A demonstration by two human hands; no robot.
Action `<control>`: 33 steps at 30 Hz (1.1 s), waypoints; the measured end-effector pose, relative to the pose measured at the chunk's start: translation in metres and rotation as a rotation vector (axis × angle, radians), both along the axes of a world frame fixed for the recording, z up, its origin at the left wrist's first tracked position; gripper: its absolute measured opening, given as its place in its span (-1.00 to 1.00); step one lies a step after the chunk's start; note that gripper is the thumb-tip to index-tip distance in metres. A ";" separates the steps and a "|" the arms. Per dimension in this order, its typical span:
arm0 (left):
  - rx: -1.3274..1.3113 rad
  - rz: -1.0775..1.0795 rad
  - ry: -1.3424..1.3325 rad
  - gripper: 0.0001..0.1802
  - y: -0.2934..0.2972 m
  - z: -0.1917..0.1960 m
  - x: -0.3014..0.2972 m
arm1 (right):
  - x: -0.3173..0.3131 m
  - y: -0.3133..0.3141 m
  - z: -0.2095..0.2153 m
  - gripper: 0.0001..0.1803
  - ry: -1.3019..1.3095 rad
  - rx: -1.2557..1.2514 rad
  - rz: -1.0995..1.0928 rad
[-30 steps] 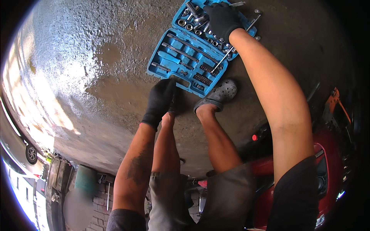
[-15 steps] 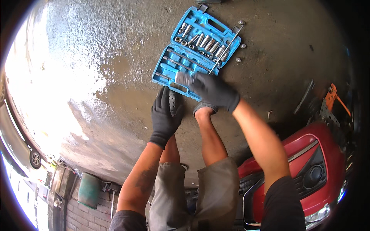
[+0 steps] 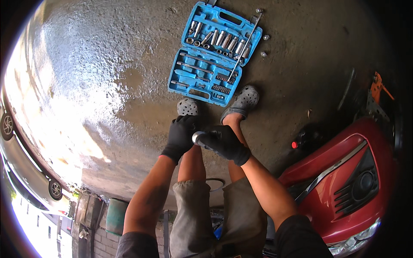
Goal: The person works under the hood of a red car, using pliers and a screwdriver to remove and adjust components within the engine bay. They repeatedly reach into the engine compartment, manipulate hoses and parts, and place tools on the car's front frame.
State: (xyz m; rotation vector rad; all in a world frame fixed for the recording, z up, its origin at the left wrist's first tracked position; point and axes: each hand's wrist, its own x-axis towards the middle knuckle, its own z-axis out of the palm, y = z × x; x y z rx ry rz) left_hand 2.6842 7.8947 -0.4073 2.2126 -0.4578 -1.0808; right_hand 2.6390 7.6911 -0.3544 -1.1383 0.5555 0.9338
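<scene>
Both hands gloved in black. Right hand point(image 3: 224, 142) clenched around a shiny metal socket point(image 3: 198, 137); left hand point(image 3: 181, 133) touches its end, fingers curled, grip on it not clear. Socket sits between the hands, above the knees. Judged stage: piece is out of the tool case point(image 3: 214, 53), fitting not yet done. Case lies open at 12 o'clock, loose nuts point(image 3: 263, 45) beside it. Wet concrete floor point(image 3: 99, 86); red car point(image 3: 344, 180) at 4 o'clock.
</scene>
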 end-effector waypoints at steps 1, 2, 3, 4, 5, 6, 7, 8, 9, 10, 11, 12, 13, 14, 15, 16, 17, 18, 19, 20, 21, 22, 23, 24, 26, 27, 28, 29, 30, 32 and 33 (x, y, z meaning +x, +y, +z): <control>0.041 0.066 0.092 -0.73 0.003 -0.002 -0.004 | 0.002 0.001 0.000 -0.65 0.007 0.016 -0.089; 0.082 0.134 0.184 -0.74 0.006 -0.006 -0.008 | 0.005 0.006 -0.001 -0.67 0.015 0.032 -0.176; 0.134 0.127 0.228 -0.67 0.018 -0.014 -0.015 | 0.009 0.011 -0.002 -0.69 0.020 0.061 -0.253; 0.181 0.114 0.267 -0.57 0.030 -0.022 -0.020 | 0.009 0.012 -0.007 -0.68 -0.079 0.005 -0.232; 0.232 0.104 0.306 -0.47 0.041 -0.029 -0.026 | 0.009 0.014 -0.021 -0.65 -0.178 -0.047 -0.210; 0.337 0.063 0.346 -0.27 0.040 -0.024 -0.019 | 0.008 0.012 -0.038 -0.62 -0.227 -0.125 -0.159; 0.343 0.133 0.437 -0.26 0.034 -0.020 -0.009 | 0.009 0.007 -0.052 -0.57 -0.274 -0.215 -0.113; 0.351 0.206 0.527 -0.25 0.028 -0.017 0.003 | 0.012 -0.001 -0.068 -0.50 -0.282 -0.318 -0.035; 0.365 0.282 0.615 -0.23 0.028 -0.016 0.008 | 0.016 -0.005 -0.084 -0.43 -0.290 -0.416 0.045; 0.320 0.360 0.624 -0.22 0.032 -0.026 0.007 | 0.022 -0.006 -0.100 -0.43 -0.275 -0.512 0.103; 0.305 0.433 0.617 -0.24 0.037 -0.034 0.003 | 0.029 -0.006 -0.117 -0.42 -0.260 -0.605 0.161; 0.285 0.499 0.616 -0.26 0.037 -0.043 0.001 | 0.033 -0.009 -0.138 -0.42 -0.236 -0.705 0.220; 0.264 0.563 0.616 -0.28 0.036 -0.052 -0.001 | 0.039 -0.014 -0.159 -0.43 -0.271 -0.762 0.259; 0.220 0.615 0.629 -0.31 0.033 -0.061 -0.004 | 0.043 -0.020 -0.179 -0.44 -0.303 -0.819 0.299; 0.181 0.671 0.641 -0.35 0.032 -0.070 -0.006 | 0.046 -0.023 -0.197 -0.45 -0.335 -0.870 0.339; 0.149 0.735 0.653 -0.38 0.034 -0.078 -0.011 | 0.055 -0.020 -0.203 -0.45 -0.285 -0.924 0.440; 0.157 0.777 0.677 -0.41 0.038 -0.079 -0.014 | 0.069 -0.013 -0.201 -0.45 -0.239 -0.966 0.546; 0.156 0.815 0.703 -0.43 0.035 -0.078 -0.011 | 0.076 -0.010 -0.199 -0.47 -0.223 -1.003 0.632; 0.147 0.849 0.728 -0.45 0.031 -0.081 -0.009 | 0.073 -0.008 -0.205 -0.43 -0.251 -1.041 0.656; 0.123 0.917 0.744 -0.47 0.024 -0.083 -0.008 | 0.070 -0.008 -0.210 -0.39 -0.278 -1.082 0.681; 0.095 0.985 0.762 -0.49 0.017 -0.088 -0.009 | 0.067 -0.011 -0.216 -0.35 -0.305 -1.127 0.708; 0.070 1.062 0.769 -0.50 0.015 -0.093 -0.009 | 0.065 -0.009 -0.218 -0.42 -0.343 -1.167 0.709; -0.039 0.984 0.568 -0.51 0.020 -0.122 -0.028 | 0.067 -0.012 -0.221 -0.52 -0.350 -1.159 0.678; -0.122 0.904 0.346 -0.52 0.042 -0.164 -0.062 | 0.075 -0.004 -0.218 -0.63 -0.371 -1.129 0.635; -0.153 0.847 0.185 -0.52 0.062 -0.188 -0.070 | 0.091 0.011 -0.213 -0.75 -0.413 -1.103 0.624; -0.115 0.879 0.258 -0.51 0.057 -0.191 -0.063 | 0.093 0.011 -0.212 -0.77 -0.419 -1.117 0.661; -0.062 0.910 0.364 -0.52 0.042 -0.190 -0.052 | 0.092 0.003 -0.215 -0.79 -0.411 -1.148 0.704; -0.005 0.935 0.466 -0.52 0.026 -0.185 -0.038 | 0.092 -0.005 -0.218 -0.79 -0.388 -1.142 0.752; 0.076 0.953 0.593 -0.53 0.003 -0.170 -0.011 | 0.091 -0.020 -0.223 -0.79 -0.354 -1.147 0.800; 0.214 0.965 0.616 -0.41 -0.002 -0.153 0.010 | 0.109 -0.022 -0.215 -0.75 -0.338 -1.042 0.918; 0.232 0.925 0.581 -0.39 -0.002 -0.153 0.015 | 0.113 -0.023 -0.213 -0.74 -0.361 -1.018 0.944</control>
